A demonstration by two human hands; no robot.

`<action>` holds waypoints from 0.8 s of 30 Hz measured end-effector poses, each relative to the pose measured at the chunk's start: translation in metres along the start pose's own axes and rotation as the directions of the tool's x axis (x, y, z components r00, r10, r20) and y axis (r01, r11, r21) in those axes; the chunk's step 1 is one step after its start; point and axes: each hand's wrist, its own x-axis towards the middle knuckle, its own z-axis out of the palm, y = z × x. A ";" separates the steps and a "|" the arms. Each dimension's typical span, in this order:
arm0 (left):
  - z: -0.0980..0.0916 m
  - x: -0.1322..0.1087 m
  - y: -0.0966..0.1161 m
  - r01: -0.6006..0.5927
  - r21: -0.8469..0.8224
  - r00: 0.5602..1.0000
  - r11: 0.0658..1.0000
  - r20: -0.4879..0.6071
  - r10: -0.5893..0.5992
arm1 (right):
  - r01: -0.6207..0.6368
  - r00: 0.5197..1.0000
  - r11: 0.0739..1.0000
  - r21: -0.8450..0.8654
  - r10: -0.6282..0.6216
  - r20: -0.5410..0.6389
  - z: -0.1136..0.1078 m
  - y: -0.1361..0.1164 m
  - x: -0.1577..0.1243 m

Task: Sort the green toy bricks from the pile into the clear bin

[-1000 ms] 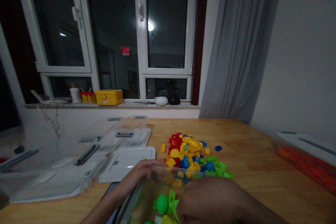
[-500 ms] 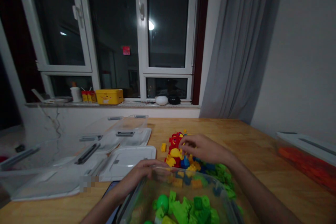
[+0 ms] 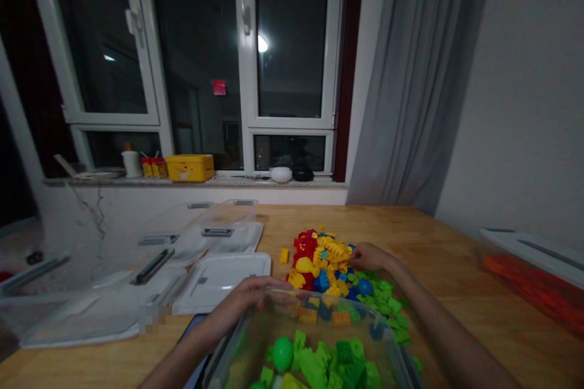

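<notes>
My left hand (image 3: pixel 260 293) is closed over the far left rim of a clear plastic bin (image 3: pixel 387 340). Inside the bin lie green toy building blocks (image 3: pixel 319 364) and a green ball (image 3: pixel 283 354). Beyond the bin, a heap of mixed blocks is spread on the table, with yellow blocks (image 3: pixel 335 252), red ones (image 3: pixel 305 246) and green ones (image 3: pixel 387 304). A blue ball (image 3: pixel 365 287) rests among them. At the heap's right edge is my right hand (image 3: pixel 368 255), its fingers curled down at the blocks; whatever is between the fingertips is too small to make out.
White lids (image 3: pixel 228 276) and clear bins (image 3: pixel 82 279) with grey latches cover the table's left side. A lidded bin of orange-red pieces (image 3: pixel 533 282) stands at the right. A phone-like dark slab (image 3: pixel 196 371) lies under my left forearm. A yellow box (image 3: pixel 190 168) sits on the windowsill.
My right hand has moved right, from above the middle of the heap to its right edge. The yellow blocks and the blue ball have come into view. My left hand stays on the bin.
</notes>
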 end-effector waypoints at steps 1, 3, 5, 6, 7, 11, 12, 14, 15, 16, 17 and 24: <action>-0.001 0.000 -0.001 -0.002 0.015 1.000 1.000 -0.005 0.002 | 0.021 1.000 1.000 0.013 -0.022 0.004 0.002 0.000 0.002; -0.002 -0.001 -0.003 -0.004 0.016 1.000 1.000 0.000 0.004 | 0.068 0.998 0.997 0.039 -0.068 -0.001 0.004 0.001 0.005; -0.003 -0.002 -0.003 -0.003 -0.004 1.000 1.000 0.012 0.003 | 0.115 0.993 0.991 0.067 -0.114 -0.021 0.006 0.003 0.009; -0.003 -0.002 -0.004 -0.002 -0.010 1.000 1.000 0.013 0.002 | 0.135 0.991 0.988 0.080 -0.132 -0.032 0.007 0.005 0.011; -0.003 -0.002 -0.004 0.000 -0.011 1.000 1.000 0.008 0.000 | 0.149 0.988 0.985 0.091 -0.146 -0.041 0.008 0.006 0.012; -0.003 -0.001 -0.004 0.010 0.046 1.000 0.999 -0.030 -0.009 | 0.172 0.984 0.978 0.116 -0.165 -0.065 0.014 0.010 0.017; -0.003 -0.001 -0.004 0.006 0.054 1.000 0.999 -0.029 -0.005 | 0.174 0.983 0.977 0.120 -0.166 -0.073 0.016 0.010 0.018; -0.002 0.000 -0.003 -0.004 0.042 1.000 0.999 -0.013 0.004 | 0.176 0.982 0.976 0.128 -0.165 -0.090 0.020 0.008 0.019; -0.002 -0.001 -0.003 -0.006 0.030 1.000 1.000 -0.006 0.007 | 0.176 0.982 0.975 0.132 -0.164 -0.097 0.022 0.008 0.019; -0.002 -0.001 -0.002 -0.006 0.023 1.000 1.000 -0.002 0.006 | 0.178 0.981 0.975 0.136 -0.165 -0.102 0.023 0.007 0.019; -0.001 -0.002 -0.001 0.000 0.025 1.000 1.000 -0.001 0.000 | 0.181 0.980 0.974 0.140 -0.167 -0.104 0.024 0.006 0.019; -0.003 -0.003 -0.005 -0.008 0.017 1.000 1.000 -0.017 0.008 | 0.184 0.982 0.973 0.139 -0.175 -0.073 0.028 0.002 0.018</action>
